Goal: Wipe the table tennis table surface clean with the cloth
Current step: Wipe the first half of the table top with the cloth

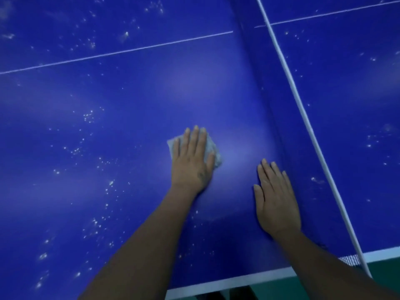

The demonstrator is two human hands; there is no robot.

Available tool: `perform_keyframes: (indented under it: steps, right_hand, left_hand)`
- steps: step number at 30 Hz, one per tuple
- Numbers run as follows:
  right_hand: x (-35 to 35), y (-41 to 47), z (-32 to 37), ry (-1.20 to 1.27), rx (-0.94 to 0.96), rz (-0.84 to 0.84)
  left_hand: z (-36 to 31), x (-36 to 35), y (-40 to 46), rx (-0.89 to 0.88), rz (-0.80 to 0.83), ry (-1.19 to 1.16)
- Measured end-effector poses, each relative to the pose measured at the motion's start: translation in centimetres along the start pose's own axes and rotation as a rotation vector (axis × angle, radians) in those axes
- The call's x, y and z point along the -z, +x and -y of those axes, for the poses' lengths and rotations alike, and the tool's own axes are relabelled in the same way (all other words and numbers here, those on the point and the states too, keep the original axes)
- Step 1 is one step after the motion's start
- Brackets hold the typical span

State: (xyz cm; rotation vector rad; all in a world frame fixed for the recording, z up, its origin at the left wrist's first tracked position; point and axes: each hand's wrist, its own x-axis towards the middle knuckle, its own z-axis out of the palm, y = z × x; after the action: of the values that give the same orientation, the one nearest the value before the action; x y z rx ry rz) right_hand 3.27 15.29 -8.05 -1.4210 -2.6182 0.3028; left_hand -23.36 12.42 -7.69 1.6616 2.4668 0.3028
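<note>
Cloth point(211, 148) lies under L grip point(192, 158), fingers flat; R grip point(276, 200) flat, apart, on table point(108, 94) beside.

Cloth point(213, 148) on table point(108, 94) — left of net point(303, 109) (hands between)

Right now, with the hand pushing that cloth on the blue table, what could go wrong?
1. The cloth is small and mostly hidden under the flat left hand, so bare fingers may smear the table.
2. White specks lie left of the hand; a careless sweep might scatter them onto the cleaner patch.
3. The right hand rests close to the net, so a wide stroke could bump it.
</note>
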Motion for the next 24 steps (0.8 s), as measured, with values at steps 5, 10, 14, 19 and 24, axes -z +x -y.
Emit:
perform_keyframes:
  steps: [5, 10, 14, 19, 24]
  right_hand:
    - [0.1, -0.2, 0.0, 0.014, -0.031, 0.030]
    - [0.3, -0.2, 0.2, 0.017, -0.049, 0.056]
    - [0.4, -0.1, 0.2, 0.033, -0.058, 0.052]
    - [0.2, 0.0, 0.2, 0.023, -0.047, 0.053]
    - [0.2, -0.1, 0.2, 0.048, -0.035, 0.018]
  left_hand:
    - [2.9, 0.9, -5.4, 0.195, 0.002, 0.027]
    - [0.5, 1.0, -16.2, 0.229, 0.054, 0.051]
    - [0.5, 0.6, -14.5, 0.255, 0.008, 0.076]
    - [1.2, 0.2, -8.7, 0.258, -0.019, 0.067]
    - [0.3, 0.4, -11.1, 0.243, 0.018, 0.067]
